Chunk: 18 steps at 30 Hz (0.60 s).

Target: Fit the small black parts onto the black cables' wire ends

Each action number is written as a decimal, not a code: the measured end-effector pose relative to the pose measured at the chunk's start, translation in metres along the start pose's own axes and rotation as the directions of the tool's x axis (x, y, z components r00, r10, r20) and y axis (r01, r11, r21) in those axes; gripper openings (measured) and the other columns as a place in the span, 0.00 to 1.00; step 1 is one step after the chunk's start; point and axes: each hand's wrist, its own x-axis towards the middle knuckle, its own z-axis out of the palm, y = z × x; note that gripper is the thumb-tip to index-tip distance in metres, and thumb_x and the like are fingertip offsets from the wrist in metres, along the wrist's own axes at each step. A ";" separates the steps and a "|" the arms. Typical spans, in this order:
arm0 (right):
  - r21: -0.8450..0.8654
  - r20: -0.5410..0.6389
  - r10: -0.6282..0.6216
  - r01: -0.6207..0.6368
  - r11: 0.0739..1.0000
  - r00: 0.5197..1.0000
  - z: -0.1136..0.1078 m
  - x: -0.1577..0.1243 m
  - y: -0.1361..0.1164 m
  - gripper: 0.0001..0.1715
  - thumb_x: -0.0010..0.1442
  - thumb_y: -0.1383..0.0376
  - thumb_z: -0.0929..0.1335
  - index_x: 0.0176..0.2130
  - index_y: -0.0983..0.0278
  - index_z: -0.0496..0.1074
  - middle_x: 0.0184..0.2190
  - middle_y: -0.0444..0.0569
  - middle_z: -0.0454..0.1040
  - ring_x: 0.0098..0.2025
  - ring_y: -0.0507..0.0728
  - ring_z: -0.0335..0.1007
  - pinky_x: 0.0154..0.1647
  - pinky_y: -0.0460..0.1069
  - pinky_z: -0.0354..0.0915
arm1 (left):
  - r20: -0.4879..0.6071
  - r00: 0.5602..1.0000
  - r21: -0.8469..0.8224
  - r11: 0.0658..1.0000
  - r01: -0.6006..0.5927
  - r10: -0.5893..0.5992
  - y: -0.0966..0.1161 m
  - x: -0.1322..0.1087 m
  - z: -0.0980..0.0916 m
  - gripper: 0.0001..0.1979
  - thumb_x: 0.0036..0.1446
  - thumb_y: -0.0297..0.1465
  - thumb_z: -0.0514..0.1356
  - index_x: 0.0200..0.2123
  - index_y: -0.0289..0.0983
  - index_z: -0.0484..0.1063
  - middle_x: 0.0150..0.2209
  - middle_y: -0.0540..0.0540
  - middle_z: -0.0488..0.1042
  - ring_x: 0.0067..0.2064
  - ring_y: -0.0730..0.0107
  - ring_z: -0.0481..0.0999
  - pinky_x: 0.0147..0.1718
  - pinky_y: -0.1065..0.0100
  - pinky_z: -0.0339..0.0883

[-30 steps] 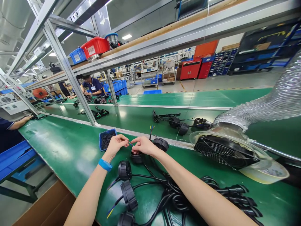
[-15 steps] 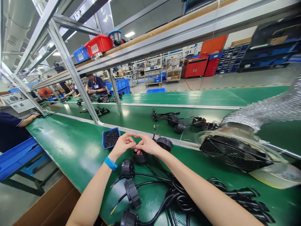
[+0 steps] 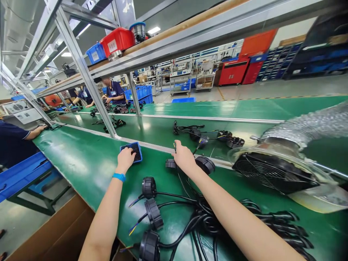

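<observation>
My left hand [image 3: 125, 160] reaches onto a small blue bin [image 3: 137, 148] of black parts, its fingers over the bin's near corner. My right hand [image 3: 185, 157] sits on the green belt [image 3: 81, 159], pinching a thin dark wire end [image 3: 174, 146] at its fingertips. A black round cable connector [image 3: 170, 164] lies just left of that hand, and another [image 3: 205, 165] lies just right of it. Nearer me, several more connectors [image 3: 149, 187] trail black cables into a coiled heap [image 3: 209, 224] beneath my right forearm.
A round black fan [image 3: 272, 172] with silver flexible ducting [image 3: 307, 130] stands at the right. Beyond a metal rail, a second belt [image 3: 163, 134] carries more cables. Co-workers sit further along. A blue crate [image 3: 24, 174] and a cardboard box [image 3: 51, 228] are at the left.
My hands have parted from their position together above a connector. The left has gone to the blue bin, and the right has moved away to the right and forward. The view has shifted slightly.
</observation>
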 end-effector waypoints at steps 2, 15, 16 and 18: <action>-0.036 -0.014 0.002 -0.002 0.999 1.000 -0.005 -0.002 -0.003 0.36 0.60 0.75 0.69 0.63 0.73 0.55 0.39 0.66 0.77 0.44 0.69 0.75 0.43 0.57 0.67 | 0.029 1.000 0.037 0.999 -0.008 0.007 0.000 0.001 0.002 0.13 0.63 0.36 0.58 0.45 0.36 0.76 0.44 0.37 0.76 0.47 0.54 0.75 0.43 0.62 0.67; 0.312 0.324 -0.770 0.706 0.635 0.549 0.012 -0.067 -0.071 0.25 0.56 0.47 0.74 0.47 0.57 0.78 0.44 0.44 0.80 0.43 0.54 0.76 0.42 0.44 0.67 | 0.036 0.996 0.051 0.996 -0.078 0.076 0.003 0.001 0.002 0.05 0.62 0.29 0.58 0.38 0.38 0.75 0.42 0.42 0.76 0.45 0.60 0.76 0.42 0.66 0.66; 0.306 0.368 -0.765 0.708 0.636 0.528 0.014 -0.068 -0.070 0.22 0.55 0.48 0.75 0.43 0.59 0.80 0.40 0.44 0.81 0.40 0.54 0.76 0.38 0.44 0.66 | 0.031 0.997 0.046 0.996 -0.078 0.076 0.003 0.001 0.002 0.05 0.62 0.29 0.58 0.37 0.38 0.74 0.41 0.43 0.76 0.44 0.61 0.76 0.41 0.66 0.65; 0.247 0.418 -0.724 0.699 0.671 0.548 0.016 -0.065 -0.066 0.17 0.53 0.53 0.76 0.39 0.61 0.81 0.36 0.46 0.82 0.38 0.56 0.77 0.36 0.45 0.64 | 0.022 0.997 0.036 0.997 -0.072 0.071 0.003 0.001 0.002 0.05 0.63 0.28 0.57 0.37 0.38 0.74 0.40 0.43 0.75 0.43 0.61 0.76 0.41 0.66 0.65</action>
